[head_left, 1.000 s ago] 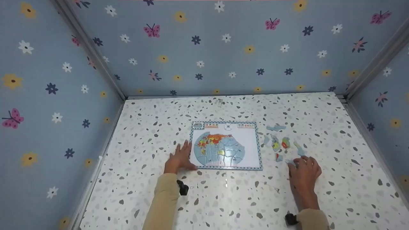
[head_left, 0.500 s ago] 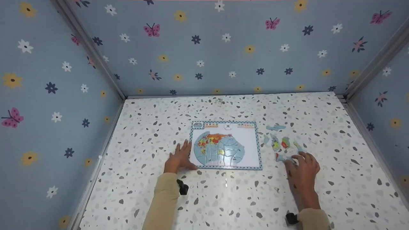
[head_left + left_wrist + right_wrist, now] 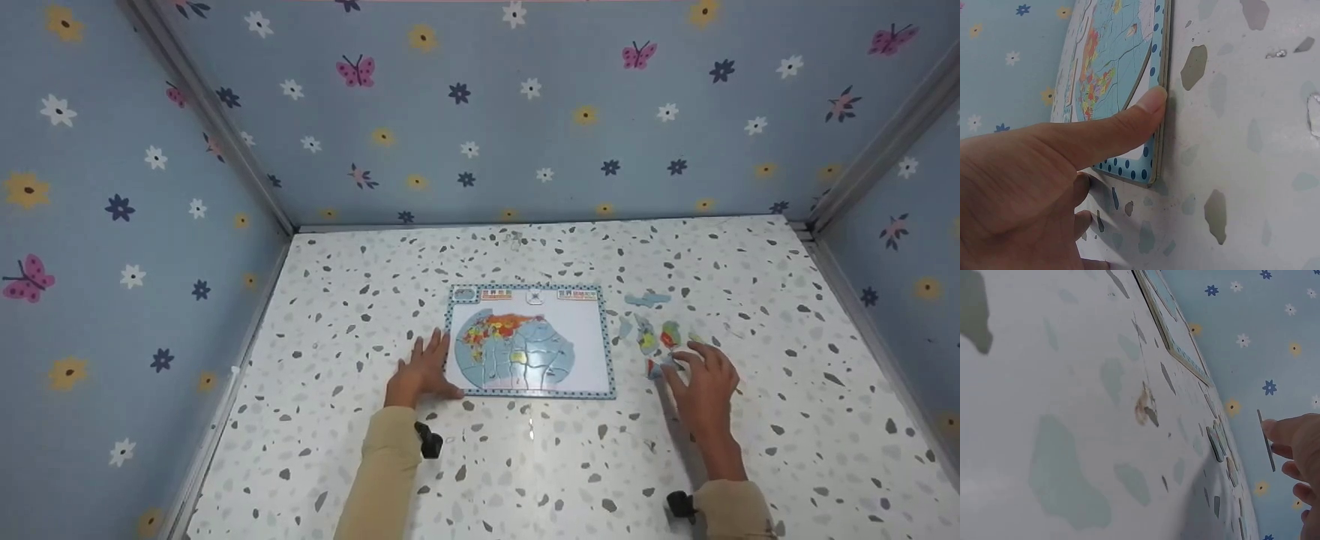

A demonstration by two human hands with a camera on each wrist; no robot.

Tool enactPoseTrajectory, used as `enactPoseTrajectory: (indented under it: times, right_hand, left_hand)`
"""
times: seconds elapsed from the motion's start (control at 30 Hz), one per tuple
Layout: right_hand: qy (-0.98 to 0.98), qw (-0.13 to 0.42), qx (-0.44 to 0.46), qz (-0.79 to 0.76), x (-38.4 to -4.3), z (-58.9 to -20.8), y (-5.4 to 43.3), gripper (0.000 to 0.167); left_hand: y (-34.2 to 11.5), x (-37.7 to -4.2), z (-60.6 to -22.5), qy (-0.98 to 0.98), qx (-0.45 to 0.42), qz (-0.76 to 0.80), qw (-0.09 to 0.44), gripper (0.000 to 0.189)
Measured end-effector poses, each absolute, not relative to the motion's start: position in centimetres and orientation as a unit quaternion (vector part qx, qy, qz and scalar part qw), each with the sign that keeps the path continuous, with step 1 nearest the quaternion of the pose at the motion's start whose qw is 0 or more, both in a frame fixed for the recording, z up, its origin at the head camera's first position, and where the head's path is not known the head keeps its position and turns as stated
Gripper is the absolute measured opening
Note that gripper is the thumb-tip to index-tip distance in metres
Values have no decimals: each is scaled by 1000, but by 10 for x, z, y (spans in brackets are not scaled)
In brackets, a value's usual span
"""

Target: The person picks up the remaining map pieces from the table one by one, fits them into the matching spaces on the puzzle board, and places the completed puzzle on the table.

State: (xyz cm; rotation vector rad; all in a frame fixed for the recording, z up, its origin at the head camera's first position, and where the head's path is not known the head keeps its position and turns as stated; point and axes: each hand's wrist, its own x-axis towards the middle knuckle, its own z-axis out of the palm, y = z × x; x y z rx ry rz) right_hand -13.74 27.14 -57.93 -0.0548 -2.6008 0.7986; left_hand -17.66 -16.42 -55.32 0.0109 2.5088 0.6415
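A world-map jigsaw board with a dotted blue border lies flat on the speckled table; joined pieces fill the left and middle of its map. My left hand rests at its near left corner. There the thumb presses the border, and the other fingers extend along the left side. Right of the board, my right hand pinches a thin jigsaw piece between thumb and fingers, seen edge-on and raised off the table in the right wrist view. Just below it in the head view is a red-and-blue piece.
Several loose pieces lie right of the board: a long blue one, a yellow-green one, a green-and-red one. Flower-patterned walls enclose the table at the back and both sides.
My right hand has picked up a pale blue jigsaw piece from the table and lifted it, moving slightly left and away from me. My left hand and the board have stayed put.
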Motion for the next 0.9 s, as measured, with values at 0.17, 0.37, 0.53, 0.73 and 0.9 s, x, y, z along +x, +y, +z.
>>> enactPoseTrajectory:
  times: [0.17, 0.37, 0.53, 0.73, 0.9]
  right_hand:
    - [-924, 237, 10, 299, -142, -578, 267, 24]
    - [-931, 223, 10, 288, -147, -574, 260, 24]
    - [-927, 234, 30, 292, -151, -574, 255, 23]
    - [-933, 219, 36, 284, -153, -572, 246, 22]
    - [-931, 215, 52, 289, -154, -571, 239, 22]
  left_hand:
    - [-164, -177, -552, 932, 5, 239, 272, 113]
    - [-163, -177, -553, 933, 6, 234, 272, 112]
    - [-162, -177, -553, 933, 2, 237, 272, 112]
    - [-162, -177, -553, 932, -2, 238, 273, 112]
    - [-163, -176, -551, 932, -1, 235, 276, 112]
